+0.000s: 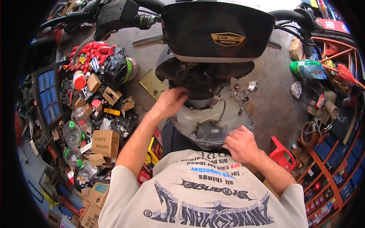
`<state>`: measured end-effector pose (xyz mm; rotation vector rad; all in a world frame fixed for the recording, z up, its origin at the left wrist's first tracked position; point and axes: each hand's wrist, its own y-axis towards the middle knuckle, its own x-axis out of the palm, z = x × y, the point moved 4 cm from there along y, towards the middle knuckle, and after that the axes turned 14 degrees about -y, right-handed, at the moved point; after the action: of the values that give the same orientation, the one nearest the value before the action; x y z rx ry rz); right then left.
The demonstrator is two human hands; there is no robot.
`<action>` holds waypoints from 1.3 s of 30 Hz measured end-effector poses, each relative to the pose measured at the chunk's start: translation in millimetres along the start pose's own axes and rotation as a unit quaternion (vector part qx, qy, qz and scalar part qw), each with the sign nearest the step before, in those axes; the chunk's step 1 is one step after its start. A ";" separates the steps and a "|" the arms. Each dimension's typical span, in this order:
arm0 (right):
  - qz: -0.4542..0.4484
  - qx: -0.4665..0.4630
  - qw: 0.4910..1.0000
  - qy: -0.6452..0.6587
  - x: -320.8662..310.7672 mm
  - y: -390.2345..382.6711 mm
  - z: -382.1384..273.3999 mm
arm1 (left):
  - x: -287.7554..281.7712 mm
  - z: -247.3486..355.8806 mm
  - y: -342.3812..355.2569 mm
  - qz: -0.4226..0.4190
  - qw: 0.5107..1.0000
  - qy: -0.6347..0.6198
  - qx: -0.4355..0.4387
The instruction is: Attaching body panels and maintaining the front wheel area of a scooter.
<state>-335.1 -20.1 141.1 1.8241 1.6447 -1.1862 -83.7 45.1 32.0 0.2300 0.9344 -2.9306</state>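
A scooter's front panel [186, 118] lies with its pale, dusty inner side up in front of my body, below the handlebar. My right hand [242, 145] has its fingers curled over the panel's near right rim. Inside the panel sits a round black housing [213, 131], and a thin black cable [223, 114] runs up from it. My left hand [172, 100] reaches to the left side of the scooter's dark uncovered front [201, 87]. Its fingertips are blurred and partly hidden against the dark parts. Above hangs the black handlebar cover [216, 34] with a gold-edged badge.
On the left floor is a heap of cartons [105, 143], plastic bottles [73, 135] and red items [95, 53]. A yellowish flat plate [154, 84] lies beyond my left hand. To the right are a red plastic stool [282, 154] and orange shelving [327, 178]. Small parts [251, 86] lie past the panel.
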 end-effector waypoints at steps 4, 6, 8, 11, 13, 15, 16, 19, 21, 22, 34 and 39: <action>0.021 -0.006 1.000 -0.005 -7.1 5.5 1.4 | -10.9 -27.5 -6.1 -0.004 0.997 -0.060 -0.042; 0.028 -0.006 1.000 -0.008 -11.7 12.4 1.8 | -9.7 -43.8 -13.2 -0.004 0.993 -0.102 -0.055; 0.036 -0.010 0.999 -0.012 -16.7 21.5 2.3 | -7.9 -61.2 -23.8 0.017 0.976 -0.203 -0.073; 0.056 -0.013 0.998 -0.018 -23.4 34.5 3.6 | -6.3 -67.8 -35.8 0.055 0.962 -0.261 -0.050; 0.063 -0.007 0.998 -0.030 -27.0 42.5 3.5 | -6.1 -66.2 -44.4 0.074 0.963 -0.256 -0.030; 0.064 -0.009 0.997 -0.035 -30.7 51.1 1.1 | -5.3 -67.5 -52.1 0.106 0.962 -0.253 -0.005; 0.066 -0.007 0.997 -0.039 -32.0 54.8 0.7 | -4.3 -68.1 -54.6 0.109 0.961 -0.255 -0.002; 0.074 -0.013 0.997 -0.032 -33.7 63.6 0.4 | -5.2 -71.9 -58.6 0.144 0.953 -0.267 0.017; 0.070 -0.014 0.997 -0.037 -35.9 68.3 0.9 | -6.1 -77.7 -60.2 0.168 0.941 -0.292 0.039; 0.068 -0.010 0.997 -0.040 -37.3 70.2 1.6 | -5.9 -77.9 -59.7 0.171 0.939 -0.295 0.040; 0.012 -0.011 0.999 -0.042 -26.9 64.6 -5.5 | 0.5 -86.6 -70.5 0.178 0.932 -0.313 0.034; 0.008 -0.002 1.000 -0.026 -14.7 49.3 -7.2 | 10.8 -95.0 -78.9 0.164 0.935 -0.314 0.009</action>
<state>-285.3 -34.1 145.3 1.7845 1.6005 -1.2127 -90.3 164.4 -1.1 -0.4802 0.6809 -2.4415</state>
